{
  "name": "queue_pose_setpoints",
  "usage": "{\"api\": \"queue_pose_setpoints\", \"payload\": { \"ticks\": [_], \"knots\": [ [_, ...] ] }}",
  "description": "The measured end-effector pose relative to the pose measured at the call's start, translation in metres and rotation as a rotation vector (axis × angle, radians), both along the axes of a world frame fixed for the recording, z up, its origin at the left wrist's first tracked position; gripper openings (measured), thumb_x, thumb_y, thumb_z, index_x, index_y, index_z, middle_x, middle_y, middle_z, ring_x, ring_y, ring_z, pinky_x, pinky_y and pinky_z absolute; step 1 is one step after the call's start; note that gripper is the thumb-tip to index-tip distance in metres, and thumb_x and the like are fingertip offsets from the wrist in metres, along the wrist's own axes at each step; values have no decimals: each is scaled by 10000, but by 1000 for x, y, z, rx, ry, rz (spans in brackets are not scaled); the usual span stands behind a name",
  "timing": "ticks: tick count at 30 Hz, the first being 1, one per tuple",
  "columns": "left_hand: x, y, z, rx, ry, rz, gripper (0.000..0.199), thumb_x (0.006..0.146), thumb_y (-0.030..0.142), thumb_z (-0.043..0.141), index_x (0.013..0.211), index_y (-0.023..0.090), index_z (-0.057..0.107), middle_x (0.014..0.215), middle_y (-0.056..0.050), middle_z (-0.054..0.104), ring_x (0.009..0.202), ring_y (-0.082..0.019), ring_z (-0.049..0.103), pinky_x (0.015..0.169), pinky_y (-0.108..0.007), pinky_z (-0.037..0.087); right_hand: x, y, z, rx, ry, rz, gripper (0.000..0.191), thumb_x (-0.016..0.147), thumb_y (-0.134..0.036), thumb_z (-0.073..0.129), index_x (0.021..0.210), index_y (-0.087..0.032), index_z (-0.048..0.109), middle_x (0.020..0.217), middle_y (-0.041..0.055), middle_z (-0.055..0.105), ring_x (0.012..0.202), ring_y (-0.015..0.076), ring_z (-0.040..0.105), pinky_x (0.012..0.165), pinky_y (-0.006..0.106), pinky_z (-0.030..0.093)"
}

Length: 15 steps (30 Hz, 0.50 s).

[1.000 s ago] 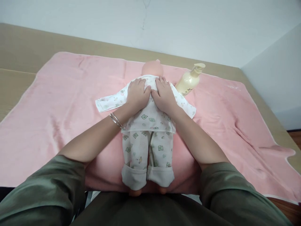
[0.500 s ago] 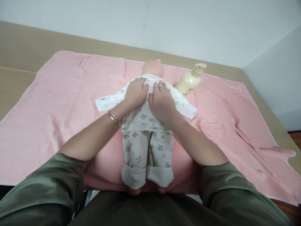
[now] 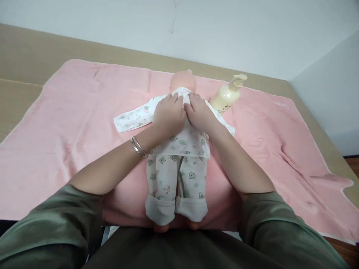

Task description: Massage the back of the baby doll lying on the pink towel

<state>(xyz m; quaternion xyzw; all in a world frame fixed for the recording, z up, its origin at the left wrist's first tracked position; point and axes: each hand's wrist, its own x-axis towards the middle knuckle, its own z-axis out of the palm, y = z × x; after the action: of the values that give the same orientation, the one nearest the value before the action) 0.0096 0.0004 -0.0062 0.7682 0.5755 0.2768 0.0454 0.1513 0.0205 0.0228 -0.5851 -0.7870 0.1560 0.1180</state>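
Note:
A baby doll (image 3: 183, 80) lies stretched out in front of me, head away from me, no face showing. It wears a white printed top (image 3: 183, 147) and matching trousers (image 3: 193, 177) with turned-up cuffs. My left hand (image 3: 169, 115), a silver bangle at the wrist, rests on the upper part of the top with its fingers laid over the cloth. Beside it, my right hand (image 3: 201, 113) lies on the top near the doll's shoulder, fingers stretched toward the neck. Both palms face down on the cloth, hiding part of it.
Beneath the doll spreads a pink blanket (image 3: 92, 97) with folds at the right. A cream pump bottle (image 3: 226, 96) is by the doll's right-hand sleeve. The wooden table (image 3: 33, 48) meets a white wall (image 3: 112, 22) at the back.
Both hands have shifted to the right over the doll's upper body, and my right hand has moved slightly farther up toward the shoulder. The doll stays nearly in place.

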Motion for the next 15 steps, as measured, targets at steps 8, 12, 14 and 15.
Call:
{"api": "queue_pose_setpoints", "payload": {
  "ticks": [8, 12, 14, 15],
  "knots": [
    [-20, 27, 0, -96, -89, 101, 431, 1007, 275, 296, 1101, 195, 710, 1154, -153, 765, 1137, -304, 685, 1081, -480, 543, -24, -45, -6, 170, -111, 66, 636, 1019, -162, 288, 1620, 37, 344, 1722, 262, 332, 1636, 402, 297, 1323, 659, 312],
    [-9, 12, -4, -51, 20, 96, 483, 1013, 246, 265, 1221, 116, 681, 1247, -224, 726, 1263, -346, 646, 1149, -521, 499, -18, -29, 0, 81, -93, 43, 630, 1025, -165, 282, 1613, 57, 341, 1727, 250, 330, 1653, 367, 265, 1371, 583, 250],
    [-1, -2, -5, -15, 36, 68, 486, 1006, 233, 289, 1292, 93, 656, 1325, -246, 701, 1352, -372, 604, 1172, -545, 480, -13, -15, 3, 48, -53, 29, 618, 1040, -202, 294, 1602, 46, 364, 1736, 235, 321, 1654, 357, 266, 1383, 545, 232],
    [4, -9, -5, -2, 41, 47, 493, 1000, 222, 307, 1344, 81, 630, 1385, -254, 676, 1407, -383, 569, 1188, -561, 465, -10, -9, 3, 45, -34, 22, 609, 1046, -224, 305, 1590, 36, 387, 1737, 228, 324, 1649, 360, 278, 1380, 536, 241]
  ]
}}
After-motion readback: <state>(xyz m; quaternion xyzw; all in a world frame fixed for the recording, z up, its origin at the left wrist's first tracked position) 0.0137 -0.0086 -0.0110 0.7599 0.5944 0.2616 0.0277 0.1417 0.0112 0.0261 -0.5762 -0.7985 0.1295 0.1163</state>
